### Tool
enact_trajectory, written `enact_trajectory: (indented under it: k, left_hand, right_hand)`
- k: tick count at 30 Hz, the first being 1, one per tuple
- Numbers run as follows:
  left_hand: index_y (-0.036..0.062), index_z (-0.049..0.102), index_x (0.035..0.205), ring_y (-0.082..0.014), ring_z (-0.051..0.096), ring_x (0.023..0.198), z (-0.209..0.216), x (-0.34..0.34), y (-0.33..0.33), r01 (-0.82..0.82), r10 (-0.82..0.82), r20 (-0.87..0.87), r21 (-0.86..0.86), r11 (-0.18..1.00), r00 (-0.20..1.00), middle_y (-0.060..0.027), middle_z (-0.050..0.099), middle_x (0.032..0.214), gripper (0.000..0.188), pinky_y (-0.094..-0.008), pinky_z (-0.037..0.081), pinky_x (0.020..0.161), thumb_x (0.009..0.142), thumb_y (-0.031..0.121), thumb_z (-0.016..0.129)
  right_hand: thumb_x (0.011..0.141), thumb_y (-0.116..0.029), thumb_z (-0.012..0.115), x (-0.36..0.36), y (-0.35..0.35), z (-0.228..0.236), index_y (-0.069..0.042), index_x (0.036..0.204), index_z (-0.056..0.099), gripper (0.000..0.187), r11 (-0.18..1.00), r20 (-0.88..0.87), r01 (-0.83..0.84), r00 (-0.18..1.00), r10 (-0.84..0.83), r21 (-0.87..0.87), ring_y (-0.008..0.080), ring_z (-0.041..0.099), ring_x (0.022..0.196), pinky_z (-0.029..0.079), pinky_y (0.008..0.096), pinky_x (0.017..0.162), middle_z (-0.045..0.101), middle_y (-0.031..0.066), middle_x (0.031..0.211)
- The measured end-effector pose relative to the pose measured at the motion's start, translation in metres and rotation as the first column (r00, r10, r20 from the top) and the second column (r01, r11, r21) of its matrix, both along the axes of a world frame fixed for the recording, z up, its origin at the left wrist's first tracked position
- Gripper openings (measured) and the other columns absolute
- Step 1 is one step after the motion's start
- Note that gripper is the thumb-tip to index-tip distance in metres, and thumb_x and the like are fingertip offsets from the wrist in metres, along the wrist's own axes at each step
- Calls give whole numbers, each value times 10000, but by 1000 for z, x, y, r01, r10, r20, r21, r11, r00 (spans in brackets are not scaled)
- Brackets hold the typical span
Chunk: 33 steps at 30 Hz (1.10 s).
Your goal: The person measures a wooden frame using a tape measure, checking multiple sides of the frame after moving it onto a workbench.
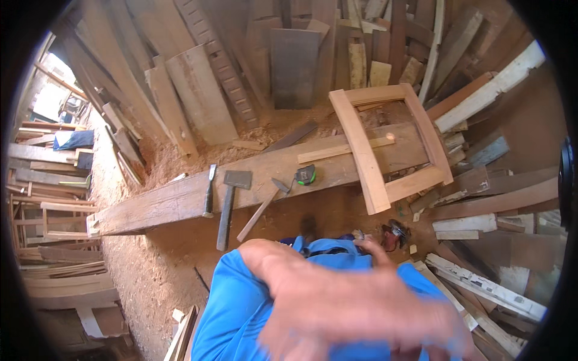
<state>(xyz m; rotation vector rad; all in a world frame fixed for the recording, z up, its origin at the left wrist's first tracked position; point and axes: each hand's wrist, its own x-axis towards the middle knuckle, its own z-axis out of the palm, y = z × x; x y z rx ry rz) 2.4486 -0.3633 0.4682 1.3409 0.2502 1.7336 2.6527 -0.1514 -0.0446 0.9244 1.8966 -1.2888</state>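
Observation:
Close in front of me, low in the view, bare hands and forearms [367, 307] show as one motion-smeared shape above my blue clothing [232, 301]. I cannot tell my left hand from my right in it, nor see the fingers or anything held. Beyond, a long wooden beam [162, 201] carries a chisel [209, 191], a dark mallet [227, 201], a small hammer [265, 206] and a black and green tape measure [305, 175]. A thin wood strip [337, 150] lies farther along it. A wooden frame with curved sides [361, 150] rests across the right end.
Boards [201, 90] and a dark panel [295, 67] lean along the back. Stacked lumber [66, 286] fills the left side. Timber offcuts [500, 207] pile up on the right. A red power tool [392, 236] sits on the sawdust-covered ground [156, 265] below the beam.

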Motion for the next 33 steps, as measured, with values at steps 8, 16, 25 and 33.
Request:
enact_trajectory:
  k: [8,16,25,33]
  left_hand:
    - [-117,640,855,-257,558,454,36,47,19,-452,474,-69,209,867,878,-146,579,627,836,-320,433,394,991,576,194]
    - [-8,595,708,-215,496,437,11,85,35,-440,545,-158,429,789,823,-69,502,584,754,-331,384,414,1011,525,157]
    - [-36,461,1206,-356,404,1117,-49,163,34,-302,388,-422,259,918,819,-218,409,1210,668,-496,334,939,979,564,275]
    - [18,290,1472,-379,165,1438,-206,151,-33,-383,-12,-719,-384,840,695,-210,238,1535,657,-520,169,1145,1008,483,276]
  right_hand:
    - [757,-408,697,-22,-3,-17,-62,599,574,399,998,-160,-62,985,58,-17,154,431,525,338,371,497,485,36,552]
    - [738,-446,704,38,39,-42,0,704,640,451,967,-36,-227,972,232,117,235,595,632,460,412,585,635,103,673]
    - [776,-335,733,90,73,-3,36,946,681,411,994,111,-99,988,105,-56,220,588,565,453,422,513,648,106,724]
    - [743,-307,766,94,78,8,73,916,680,425,991,-13,-126,992,126,-51,218,631,701,476,398,584,673,105,792]
